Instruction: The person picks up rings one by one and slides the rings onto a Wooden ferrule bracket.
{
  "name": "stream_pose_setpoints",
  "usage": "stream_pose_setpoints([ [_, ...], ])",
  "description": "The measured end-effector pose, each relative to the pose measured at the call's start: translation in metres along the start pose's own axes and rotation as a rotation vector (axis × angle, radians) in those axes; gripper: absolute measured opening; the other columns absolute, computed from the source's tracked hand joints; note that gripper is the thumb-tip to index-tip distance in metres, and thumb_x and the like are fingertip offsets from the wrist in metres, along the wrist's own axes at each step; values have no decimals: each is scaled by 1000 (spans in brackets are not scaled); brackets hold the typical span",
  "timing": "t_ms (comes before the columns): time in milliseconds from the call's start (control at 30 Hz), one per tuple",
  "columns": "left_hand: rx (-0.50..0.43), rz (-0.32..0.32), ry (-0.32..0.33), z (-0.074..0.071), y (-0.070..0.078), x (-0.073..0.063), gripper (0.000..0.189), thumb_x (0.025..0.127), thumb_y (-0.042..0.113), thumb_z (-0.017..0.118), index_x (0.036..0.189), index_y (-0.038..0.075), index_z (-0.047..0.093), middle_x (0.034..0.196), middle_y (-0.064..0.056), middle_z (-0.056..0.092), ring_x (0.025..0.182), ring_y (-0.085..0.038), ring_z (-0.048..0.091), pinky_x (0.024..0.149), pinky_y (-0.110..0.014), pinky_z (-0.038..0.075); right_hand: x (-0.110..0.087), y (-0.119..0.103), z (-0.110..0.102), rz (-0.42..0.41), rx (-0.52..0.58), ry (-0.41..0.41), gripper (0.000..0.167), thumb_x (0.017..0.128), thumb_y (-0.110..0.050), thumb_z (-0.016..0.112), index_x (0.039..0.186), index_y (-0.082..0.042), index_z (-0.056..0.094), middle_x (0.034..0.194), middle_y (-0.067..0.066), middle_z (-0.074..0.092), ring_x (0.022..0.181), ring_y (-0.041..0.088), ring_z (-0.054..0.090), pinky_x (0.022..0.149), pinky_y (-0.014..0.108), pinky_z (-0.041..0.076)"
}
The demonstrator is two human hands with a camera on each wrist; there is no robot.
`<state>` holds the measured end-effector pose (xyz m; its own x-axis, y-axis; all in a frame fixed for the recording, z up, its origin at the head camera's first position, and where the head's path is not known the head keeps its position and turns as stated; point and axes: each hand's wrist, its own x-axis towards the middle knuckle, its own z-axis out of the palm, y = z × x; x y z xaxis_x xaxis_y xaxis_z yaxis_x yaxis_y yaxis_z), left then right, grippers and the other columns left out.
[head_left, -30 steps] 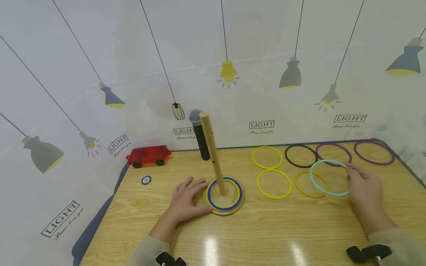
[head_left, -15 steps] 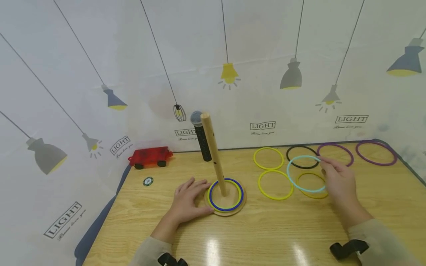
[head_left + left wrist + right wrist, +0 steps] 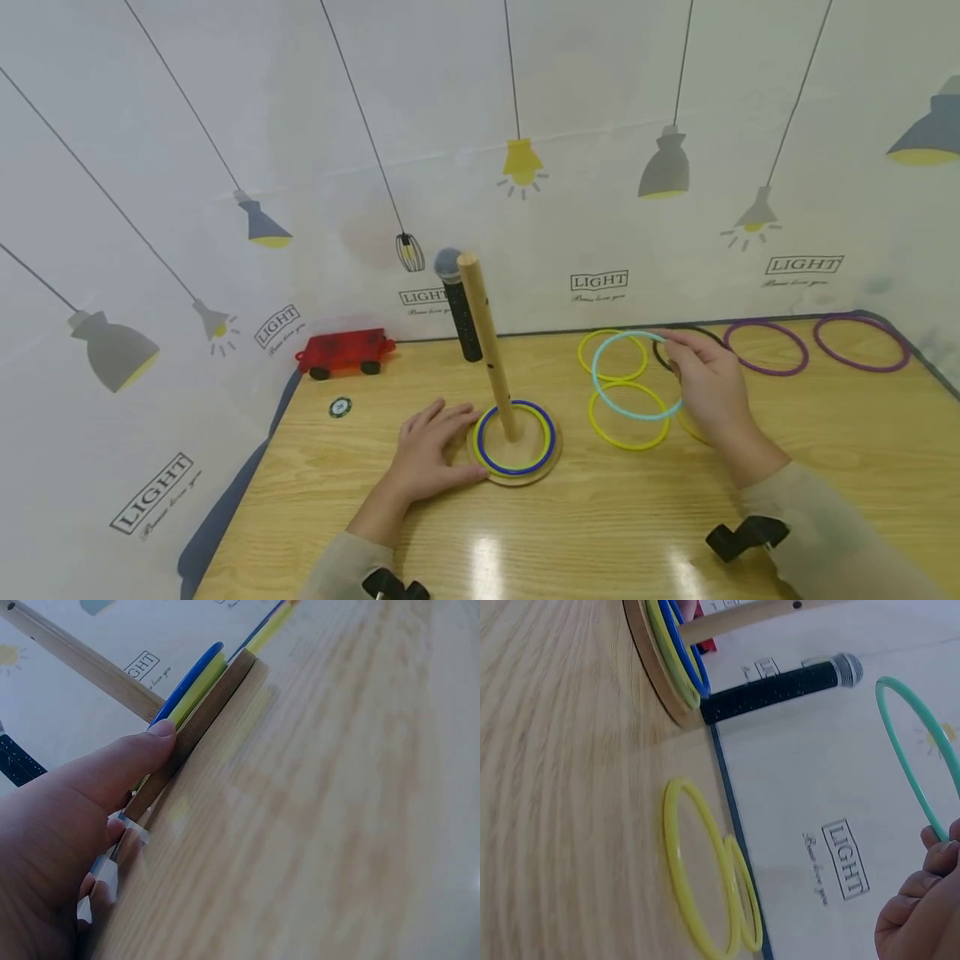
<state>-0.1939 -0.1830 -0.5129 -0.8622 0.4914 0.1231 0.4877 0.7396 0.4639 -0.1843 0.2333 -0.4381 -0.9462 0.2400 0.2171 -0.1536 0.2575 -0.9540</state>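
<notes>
In the head view, my right hand pinches a light blue ring by its right edge. The ring is raised and tilted, overlapping two yellow rings in this view; the right wrist view shows the ring well above the table. My left hand rests at the left edge of a round wooden base, fingers extended, its thumb against the rim. From that base rises a wooden post. A blue ring and a yellow-green ring lie around the post on the base.
Behind the post stands a black microphone. A red toy cart and a round chip are at the left. Along the back right lie a black ring and two purple rings. A printed wall borders the table.
My right hand has carried the light blue ring leftward and slightly up, from over the darker yellow ring to over the two brighter yellow ones. The left hand stays at the base.
</notes>
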Motion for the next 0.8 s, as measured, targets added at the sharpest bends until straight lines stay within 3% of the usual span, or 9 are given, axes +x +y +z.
stream_pose_setpoints([
  [133,8,1,-1,0,0,1,86,82,64,83,156,29,58,163,4,49,159,-38,25,121,-64,17,2,-15,15,-81,31,-65,36,112,-19,53,132,3,73,110,-10,72,105,2,60,87,13,50],
  [300,6,-2,-1,1,-1,0,86,82,64,83,156,29,58,163,4,49,159,-38,25,121,-63,16,4,-31,30,-99,-36,-121,39,114,-28,52,135,-3,74,134,9,70,120,13,60,93,15,50],
  [400,-2,-1,-1,1,-2,0,86,82,63,84,156,28,58,163,3,49,159,-38,25,121,-63,16,7,-40,38,-114,-41,-152,39,114,-29,52,136,-5,74,137,11,69,125,17,60,97,19,51],
  [433,-4,0,0,1,-2,0,86,81,63,84,156,28,58,163,3,49,159,-39,25,121,-63,16,8,-43,41,-120,-35,-164,39,114,-29,51,136,-5,73,136,10,69,125,15,60,98,20,51],
  [500,-8,2,2,1,-1,0,86,82,63,84,156,28,58,163,3,49,159,-39,25,121,-63,16,10,-50,46,-127,-18,-187,39,114,-29,51,137,-6,73,123,9,70,110,12,61,97,21,51],
  [633,-13,3,0,0,-1,0,86,82,63,83,156,29,58,163,4,49,159,-38,24,121,-63,15,13,-68,55,-118,82,-236,36,113,-24,54,135,-4,74,83,3,53,68,11,43,70,19,44],
  [700,-17,4,-3,-1,-1,0,86,82,63,83,156,29,58,163,4,49,160,-38,24,121,-63,15,15,-77,58,-109,133,-257,34,112,-22,55,133,-2,74,73,0,43,60,13,31,61,24,35],
  [800,-19,7,-5,-1,-2,0,86,82,63,83,156,28,58,163,3,49,159,-39,24,120,-64,16,19,-87,62,-105,195,-276,34,112,-19,54,131,1,74,67,-2,39,57,14,28,57,26,29],
])
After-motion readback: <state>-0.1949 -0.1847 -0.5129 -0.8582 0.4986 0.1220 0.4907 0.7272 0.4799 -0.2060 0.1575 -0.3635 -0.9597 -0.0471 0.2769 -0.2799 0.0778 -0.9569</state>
